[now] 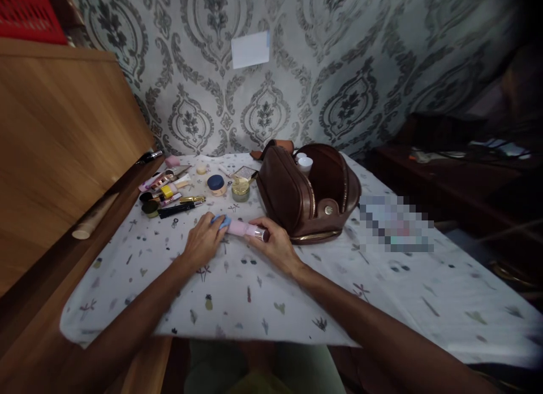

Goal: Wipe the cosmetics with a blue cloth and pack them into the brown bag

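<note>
Just left of the bag, both hands meet on a pink cosmetic tube (241,228) lying level, its clear cap pointing right. My right hand (274,244) is closed around the capped end. At the other end, the closed fingers of my left hand (204,239) press a small blue cloth (221,220) against the tube. A brown leather toiletry bag (280,193) stands unzipped to the right, with white-capped containers (304,165) inside. Beyond my hands stand a jar with a dark blue lid (216,184) and a gold-lidded jar (240,189).
Several cosmetics, including a black tube (176,209) and a yellow-banded tube (167,191), lie at the left on the patterned tablecloth (250,309). A wooden cabinet (63,117) borders the left side. A blurred-out flat object (396,224) lies right of the bag. Patterned wall stands behind.
</note>
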### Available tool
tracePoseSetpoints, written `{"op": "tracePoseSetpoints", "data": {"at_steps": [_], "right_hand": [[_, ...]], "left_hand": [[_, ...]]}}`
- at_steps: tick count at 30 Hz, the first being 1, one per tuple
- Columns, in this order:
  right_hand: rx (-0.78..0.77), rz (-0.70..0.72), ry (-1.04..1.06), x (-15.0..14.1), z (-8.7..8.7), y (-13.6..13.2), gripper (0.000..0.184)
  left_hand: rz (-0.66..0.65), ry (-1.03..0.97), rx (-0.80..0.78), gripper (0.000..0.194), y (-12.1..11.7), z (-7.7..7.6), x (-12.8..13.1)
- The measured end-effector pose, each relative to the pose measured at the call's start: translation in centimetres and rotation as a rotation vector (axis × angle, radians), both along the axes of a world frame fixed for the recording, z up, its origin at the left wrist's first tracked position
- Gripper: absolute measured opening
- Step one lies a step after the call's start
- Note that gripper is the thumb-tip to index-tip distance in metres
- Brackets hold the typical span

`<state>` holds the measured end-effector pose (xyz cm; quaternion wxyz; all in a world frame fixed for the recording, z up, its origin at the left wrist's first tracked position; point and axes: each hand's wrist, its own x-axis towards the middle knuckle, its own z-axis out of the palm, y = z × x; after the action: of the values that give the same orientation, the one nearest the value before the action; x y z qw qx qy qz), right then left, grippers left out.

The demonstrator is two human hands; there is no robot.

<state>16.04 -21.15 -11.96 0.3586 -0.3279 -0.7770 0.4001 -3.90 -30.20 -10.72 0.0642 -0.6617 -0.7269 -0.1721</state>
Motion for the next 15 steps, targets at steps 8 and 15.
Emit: {"op": "tracePoseSetpoints", "data": {"at_steps": [8, 15], "right_hand": [[-0.009, 0.024, 0.159, 0.4, 0.3, -0.1, 0.035], [-0.198, 0.037, 0.328, 0.0, 0.1, 0.1, 0.040]], "left_hand": [[-0.190, 0.008, 0.104, 0.042, -0.5, -0.5, 1.0], [-0.140, -0.023, 0.040, 0.040, -0.3, -0.1, -0.3]]}}
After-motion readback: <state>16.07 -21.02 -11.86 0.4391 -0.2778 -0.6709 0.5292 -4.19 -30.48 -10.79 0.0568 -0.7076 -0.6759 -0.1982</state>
